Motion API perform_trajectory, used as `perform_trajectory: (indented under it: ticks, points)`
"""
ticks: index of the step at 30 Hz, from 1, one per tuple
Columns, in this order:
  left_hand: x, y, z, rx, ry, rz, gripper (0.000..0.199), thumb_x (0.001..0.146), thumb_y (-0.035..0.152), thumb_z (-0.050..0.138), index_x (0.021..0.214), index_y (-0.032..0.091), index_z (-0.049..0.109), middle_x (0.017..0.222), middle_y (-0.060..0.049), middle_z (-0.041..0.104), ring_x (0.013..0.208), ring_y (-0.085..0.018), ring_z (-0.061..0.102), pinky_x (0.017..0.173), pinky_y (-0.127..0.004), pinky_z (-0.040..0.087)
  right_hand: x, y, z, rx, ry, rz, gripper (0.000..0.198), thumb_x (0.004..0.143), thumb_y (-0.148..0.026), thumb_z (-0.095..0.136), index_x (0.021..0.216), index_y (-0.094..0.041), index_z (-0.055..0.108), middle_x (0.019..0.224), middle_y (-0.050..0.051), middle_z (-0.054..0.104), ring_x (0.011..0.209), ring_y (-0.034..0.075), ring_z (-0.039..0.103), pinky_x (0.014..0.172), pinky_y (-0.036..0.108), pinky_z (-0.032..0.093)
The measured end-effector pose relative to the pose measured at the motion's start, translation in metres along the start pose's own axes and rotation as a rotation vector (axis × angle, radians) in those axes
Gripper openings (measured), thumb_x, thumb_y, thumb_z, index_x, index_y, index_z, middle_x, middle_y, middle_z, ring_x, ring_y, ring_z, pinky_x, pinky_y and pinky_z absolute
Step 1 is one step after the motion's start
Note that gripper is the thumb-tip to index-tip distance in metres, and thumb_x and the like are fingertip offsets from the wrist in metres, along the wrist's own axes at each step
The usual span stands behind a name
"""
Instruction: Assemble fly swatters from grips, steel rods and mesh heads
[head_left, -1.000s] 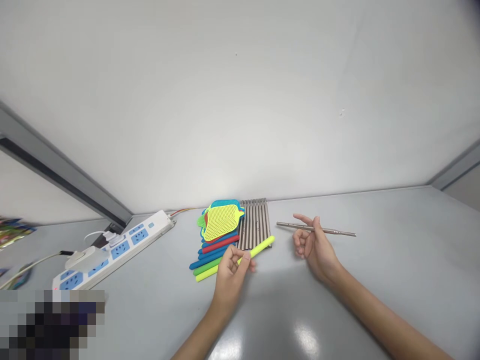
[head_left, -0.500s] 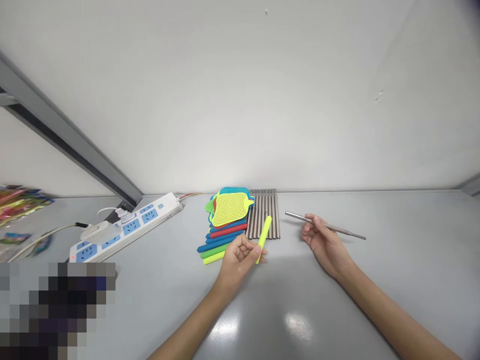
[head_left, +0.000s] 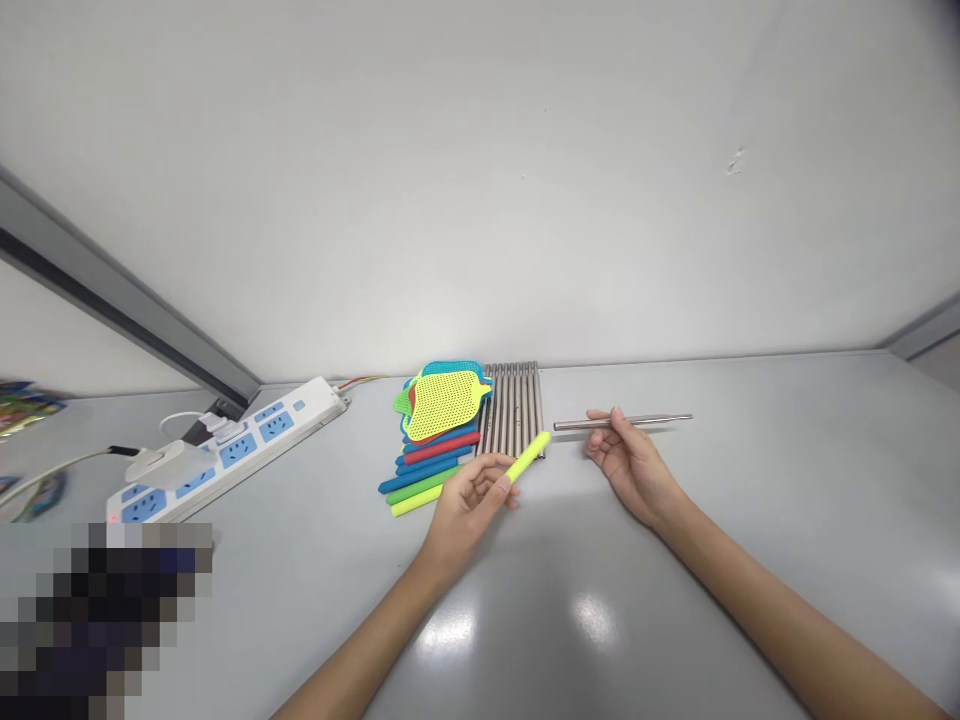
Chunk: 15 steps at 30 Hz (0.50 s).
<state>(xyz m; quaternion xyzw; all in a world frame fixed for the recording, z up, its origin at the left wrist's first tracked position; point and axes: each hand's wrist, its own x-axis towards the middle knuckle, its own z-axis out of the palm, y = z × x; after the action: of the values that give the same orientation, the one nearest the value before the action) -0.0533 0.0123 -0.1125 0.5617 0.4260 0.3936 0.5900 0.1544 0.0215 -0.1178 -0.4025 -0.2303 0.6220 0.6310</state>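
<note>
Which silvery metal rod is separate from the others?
The silvery metal rod held in the right hand; the other metal rods lie side by side.

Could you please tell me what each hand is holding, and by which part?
The left hand holds a yellow handle toward its near end; the right hand, a metal rod near its middle.

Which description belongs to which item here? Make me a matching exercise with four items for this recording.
Column 1
1. Left hand
2. Right hand
3. Red stick
4. Power strip

Column 2
A. White, with blue socket panels
B. Holding a metal rod
C. Lying among blue sticks
D. Holding a yellow stick in its fingers

Pairs: 1-D; 2-B; 3-C; 4-A
</note>
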Motion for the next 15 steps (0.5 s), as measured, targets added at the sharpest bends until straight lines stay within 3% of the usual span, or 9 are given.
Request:
perform_trajectory:
  ticks: [5, 12, 14, 15]
  points:
    - [-0.007, 0.000, 0.005, 0.411, 0.017, 0.149, 0.017, 0.077, 0.029, 0.049, 0.087, 0.021, 0.061, 0.084, -0.004, 0.062, 0.076, -0.017, 0.056, 0.070, -0.028, 0.042, 0.001, 0.001, -0.001, 0.049, 0.005, -0.010, 0.031, 0.073, -0.046, 0.054, 0.073, -0.017, 0.065, 0.051, 0.000, 0.049, 0.055, 0.013, 0.047, 0.062, 0.028, 0.042]
    - [-0.022, 0.008, 0.008, 0.837, -0.158, 0.412, 0.021, 0.079, 0.017, 0.044, 0.093, 0.021, 0.059, 0.090, -0.007, 0.059, 0.086, -0.019, 0.052, 0.077, -0.032, 0.039, 0.003, 0.003, -0.005, 0.133, -0.001, -0.007, 0.024, 0.074, -0.039, 0.054, 0.073, -0.017, 0.064, 0.049, -0.001, 0.046, 0.053, 0.011, 0.044, 0.059, 0.027, 0.041]
    - [-0.031, 0.016, -0.001, 0.950, -0.091, 0.467, 0.021, 0.079, 0.016, 0.043, 0.094, 0.020, 0.058, 0.094, -0.007, 0.058, 0.088, -0.019, 0.052, 0.079, -0.031, 0.039, 0.003, 0.003, -0.005, 0.122, 0.010, 0.003, 0.022, 0.074, -0.038, 0.055, 0.073, -0.017, 0.064, 0.049, -0.001, 0.045, 0.053, 0.012, 0.044, 0.059, 0.028, 0.041]
    - [-0.036, 0.023, -0.008, 0.992, 0.004, 0.510, 0.020, 0.079, 0.015, 0.044, 0.094, 0.020, 0.057, 0.095, -0.007, 0.058, 0.090, -0.018, 0.052, 0.081, -0.030, 0.039, 0.003, 0.002, -0.005, 0.114, 0.014, 0.007, 0.022, 0.074, -0.038, 0.056, 0.072, -0.018, 0.064, 0.049, -0.001, 0.045, 0.052, 0.012, 0.044, 0.058, 0.028, 0.042]
